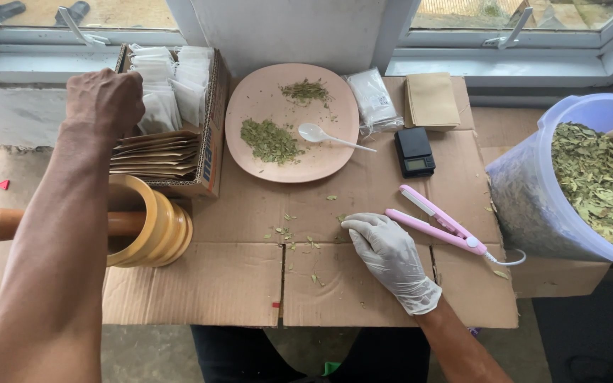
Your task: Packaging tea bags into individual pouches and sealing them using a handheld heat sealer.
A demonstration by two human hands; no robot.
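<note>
1. Nearest, the bare left hand (104, 99) reaches into a cardboard box (211, 135) of white sachets (168, 85) and brown envelopes (154, 152), fingers curled, seemingly pinching 1 sachet.
2. Right hand (390, 255), in a white glove, lies flat on the cardboard sheet (250, 284), fingers together, holding nothing.
3. Pink plate (335, 159) holds 2 heaps of crushed leaves and a white spoon (331, 136); the bucket (526, 206) holds dried leaves.
4. Pink sealer (438, 221) sits just beside the glove; a wooden mortar (154, 227) stands under the left forearm.

Even, soft daylight from the windows (94, 18) at top. Shadows faint, short, falling toward camera. No glare. Focus sharp across the cardboard (250, 213); slight wide-angle bending at frame edges.
</note>
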